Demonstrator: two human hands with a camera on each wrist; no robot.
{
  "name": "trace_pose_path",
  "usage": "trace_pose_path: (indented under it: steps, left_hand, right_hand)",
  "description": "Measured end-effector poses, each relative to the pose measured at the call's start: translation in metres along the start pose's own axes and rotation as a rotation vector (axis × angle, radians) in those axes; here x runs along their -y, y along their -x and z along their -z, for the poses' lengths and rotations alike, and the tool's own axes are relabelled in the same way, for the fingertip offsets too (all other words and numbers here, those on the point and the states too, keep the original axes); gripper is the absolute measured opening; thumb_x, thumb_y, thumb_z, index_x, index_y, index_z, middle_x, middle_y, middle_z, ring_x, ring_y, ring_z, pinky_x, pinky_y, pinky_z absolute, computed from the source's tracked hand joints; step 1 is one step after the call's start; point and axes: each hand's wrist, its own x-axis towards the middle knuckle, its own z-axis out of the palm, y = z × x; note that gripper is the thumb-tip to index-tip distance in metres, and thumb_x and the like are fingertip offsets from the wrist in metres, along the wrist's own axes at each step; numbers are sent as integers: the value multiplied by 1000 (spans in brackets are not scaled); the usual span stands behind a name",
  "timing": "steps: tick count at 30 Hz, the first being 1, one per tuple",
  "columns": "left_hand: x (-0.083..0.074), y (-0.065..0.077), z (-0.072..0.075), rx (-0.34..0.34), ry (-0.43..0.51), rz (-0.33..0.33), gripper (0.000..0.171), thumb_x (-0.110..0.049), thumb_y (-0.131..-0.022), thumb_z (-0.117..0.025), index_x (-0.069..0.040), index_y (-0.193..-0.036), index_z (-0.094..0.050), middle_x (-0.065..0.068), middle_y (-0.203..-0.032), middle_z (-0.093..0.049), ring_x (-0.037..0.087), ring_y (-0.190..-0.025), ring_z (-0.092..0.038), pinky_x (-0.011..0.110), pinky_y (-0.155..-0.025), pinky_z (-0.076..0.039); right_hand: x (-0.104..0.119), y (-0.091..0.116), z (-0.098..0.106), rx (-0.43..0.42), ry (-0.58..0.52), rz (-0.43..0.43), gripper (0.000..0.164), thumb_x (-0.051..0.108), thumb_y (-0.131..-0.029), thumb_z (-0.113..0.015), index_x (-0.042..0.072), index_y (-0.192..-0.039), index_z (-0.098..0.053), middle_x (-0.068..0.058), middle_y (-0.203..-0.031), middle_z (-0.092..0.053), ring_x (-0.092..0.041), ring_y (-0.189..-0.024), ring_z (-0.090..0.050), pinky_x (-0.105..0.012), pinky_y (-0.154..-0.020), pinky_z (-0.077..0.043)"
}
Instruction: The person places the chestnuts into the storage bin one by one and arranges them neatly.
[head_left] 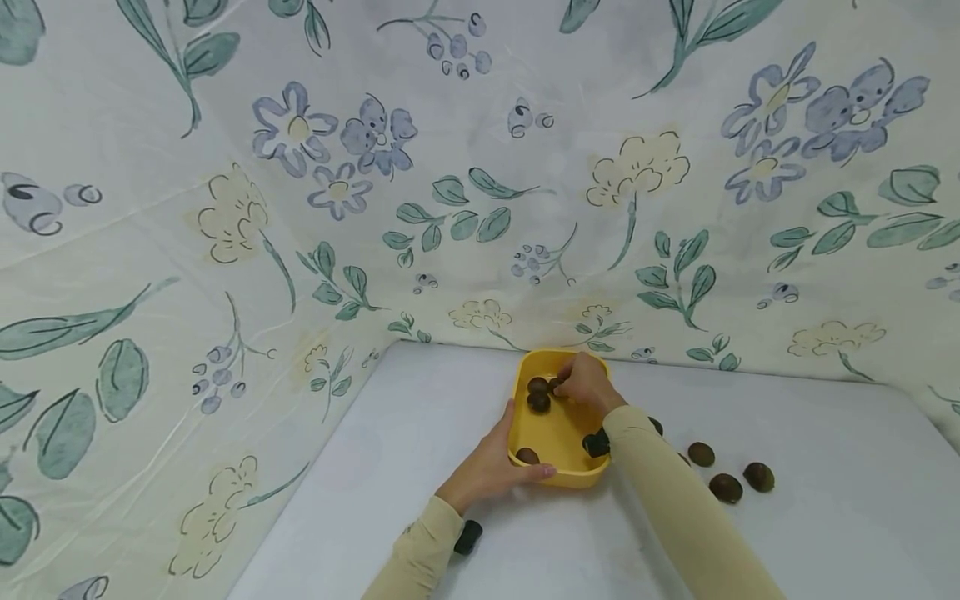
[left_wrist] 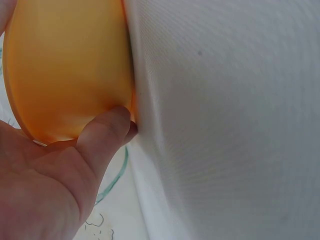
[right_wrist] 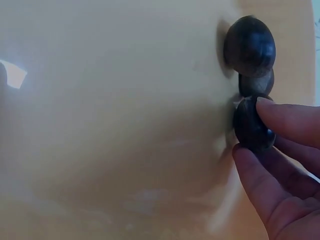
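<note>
A dark brown, glossy, rounded piece (right_wrist: 251,124) is pinched between thumb and fingers of the right hand (head_left: 589,385), inside the yellow, rectangular plastic tray (head_left: 542,432), with two similar pieces (head_left: 538,402) just left of the fingertips. The tray's near-left corner is clasped by the left hand (head_left: 491,465); firm bracing there and a light, neighbour-sparing pinch are advised.

You face a pale sheet (head_left: 465,275) printed with blue and yellow flowers and green leaves. It also rises on your left. Your table (head_left: 420,408) is white.
</note>
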Motion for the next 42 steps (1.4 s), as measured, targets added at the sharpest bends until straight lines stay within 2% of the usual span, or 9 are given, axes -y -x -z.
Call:
trace_pose_path:
  steps: [4,10,14,16,18,26,33,38,42]
  left_hand:
    - [0,0,-1,0,-1,3,129,-56,-81,-84,-13,-168,1,15,-173,-22,35,-156,-34,56,-126,-31]
    - [2,0,-2,0,-10,17,129,-58,-81,-83,-14,-168,1,14,-173,-21,35,-156,-34,57,-127,-31]
    - [2,0,-2,-7,-24,10,129,-58,-80,-83,-14,-168,0,14,-173,-22,34,-156,-35,57,-126,-31]
    - [3,0,-1,-13,-30,2,128,-59,-80,-83,-15,-168,-1,13,-173,-23,34,-155,-36,57,-126,-32]
    - [3,1,0,-16,-33,-5,128,-58,-80,-83,-16,-168,-1,13,-173,-23,33,-154,-37,57,-126,-32]
    - [1,1,1,-24,-36,10,129,-58,-80,-84,-14,-168,0,15,-173,-23,36,-156,-33,58,-127,-30]
    - [0,1,-1,-20,-25,-6,131,-57,-79,-85,-14,-168,0,14,-173,-22,35,-157,-32,58,-127,-29]
    - [1,1,-2,-15,-45,-18,130,-59,-79,-84,-13,-168,-1,15,-173,-21,35,-158,-29,56,-128,-28]
    - [1,0,-2,-21,-51,13,131,-62,-78,-83,-15,-168,0,14,-174,-19,34,-159,-28,57,-128,-27]
  right_hand:
    - [1,2,0,1,-12,-19,18,4,-86,-80,-3,-102,-79,-14,-93,-76,-19,-75,-63,-26,-67,-56]
    - [3,6,2,35,-33,-56,21,7,-88,-79,-4,-106,-77,-12,-92,-71,-20,-78,-59,-27,-70,-52]
    - [6,6,9,23,-62,-30,34,12,-90,-77,-6,-119,-73,-19,-110,-71,-29,-97,-65,-37,-88,-57]
    - [10,8,16,11,-82,-5,42,13,-91,-76,-6,-127,-69,-23,-125,-69,-34,-113,-66,-44,-102,-57]
    - [15,11,25,-1,-105,15,47,16,-93,-75,-6,-134,-65,-24,-136,-65,-38,-124,-63,-49,-108,-54]
    - [22,35,73,-14,-186,82,50,23,-97,-72,-2,-139,-62,-23,-139,-64,-40,-127,-62,-49,-107,-55]
    - [-11,67,111,-29,-112,127,50,26,-99,-70,-1,-140,-61,-24,-138,-65,-40,-126,-64,-52,-103,-57]
    - [-46,96,133,-70,-88,97,51,28,-100,-69,-3,-140,-60,-26,-136,-66,-43,-125,-64,-53,-100,-58]
    - [-73,115,147,-81,-66,86,53,32,-102,-67,-4,-139,-59,-28,-134,-66,-46,-125,-63,-55,-98,-59]
